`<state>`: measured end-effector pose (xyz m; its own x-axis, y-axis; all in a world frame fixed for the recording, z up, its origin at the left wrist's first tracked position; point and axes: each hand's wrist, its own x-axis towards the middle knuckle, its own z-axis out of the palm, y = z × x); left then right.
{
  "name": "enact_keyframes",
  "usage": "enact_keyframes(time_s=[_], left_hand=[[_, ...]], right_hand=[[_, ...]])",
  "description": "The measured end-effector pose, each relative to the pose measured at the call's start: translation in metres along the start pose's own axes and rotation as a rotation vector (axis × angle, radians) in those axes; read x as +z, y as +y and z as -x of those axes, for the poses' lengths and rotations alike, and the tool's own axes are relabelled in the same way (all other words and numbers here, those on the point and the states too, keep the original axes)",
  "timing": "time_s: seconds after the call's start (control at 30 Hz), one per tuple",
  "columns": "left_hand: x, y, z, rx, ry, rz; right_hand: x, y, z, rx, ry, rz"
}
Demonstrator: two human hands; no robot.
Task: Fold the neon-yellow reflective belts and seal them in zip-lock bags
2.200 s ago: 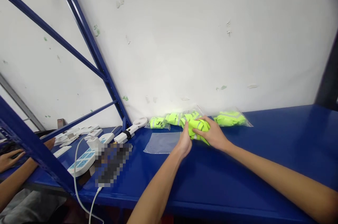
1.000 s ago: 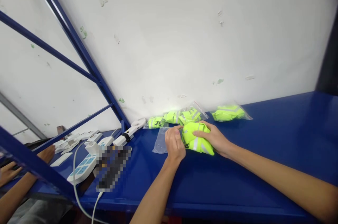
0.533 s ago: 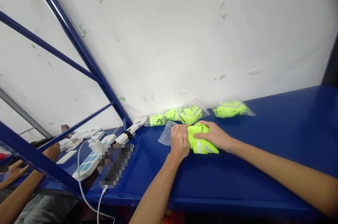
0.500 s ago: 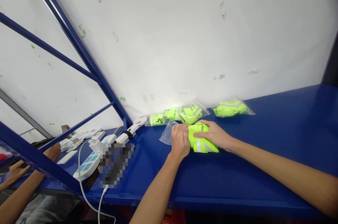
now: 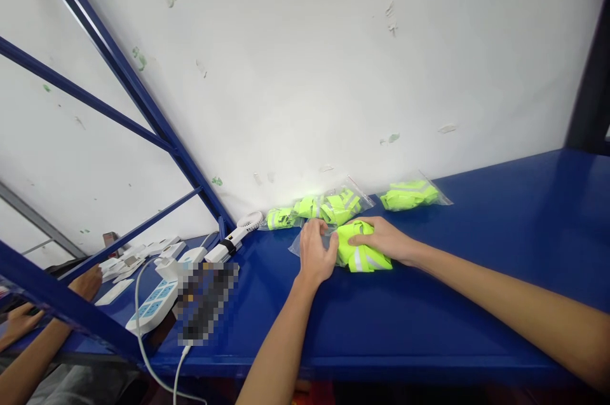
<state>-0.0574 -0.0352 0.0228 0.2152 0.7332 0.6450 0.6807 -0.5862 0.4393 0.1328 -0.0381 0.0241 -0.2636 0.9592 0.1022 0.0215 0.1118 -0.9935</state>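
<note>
A folded neon-yellow reflective vest (image 5: 363,255) with silver-grey stripes lies partly inside a clear plastic bag (image 5: 296,245) on the blue table. My right hand (image 5: 384,240) grips the vest from the right, thumb on top and fingers behind it. On the left, my left hand (image 5: 317,252) is curled around the bag, its thumb touching the vest's left edge. Plastic shows between that thumb and the fingers; the fingertips are partly hidden. Just behind are more bagged yellow vests (image 5: 340,206), and another bagged vest (image 5: 410,195) lies apart at the right.
A white handheld fan (image 5: 248,222), a power strip (image 5: 155,306) with cables and a pixelated object (image 5: 207,303) occupy the table's left side. A blue metal frame (image 5: 157,119) rises there. Beyond it are another person's hands (image 5: 86,284). A white wall (image 5: 309,74) stands behind.
My left hand has loosened from a tight grip beside the vest and shifted left, with thumb and fingers more apart. My right hand keeps its hold. The view has turned slightly.
</note>
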Motion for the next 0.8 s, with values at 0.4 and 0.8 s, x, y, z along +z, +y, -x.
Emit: enact_keyframes(time_s=[0.4, 0.8], left_hand=[[-0.006, -0.004, 0.005, 0.189, -0.212, -0.163], [0.004, 0.003, 0.005, 0.31, -0.161, -0.335]], right_hand=[[-0.004, -0.004, 0.005, -0.214, 0.039, 0.494], [-0.002, -0.009, 0.002, -0.246, 0.136, 0.613]])
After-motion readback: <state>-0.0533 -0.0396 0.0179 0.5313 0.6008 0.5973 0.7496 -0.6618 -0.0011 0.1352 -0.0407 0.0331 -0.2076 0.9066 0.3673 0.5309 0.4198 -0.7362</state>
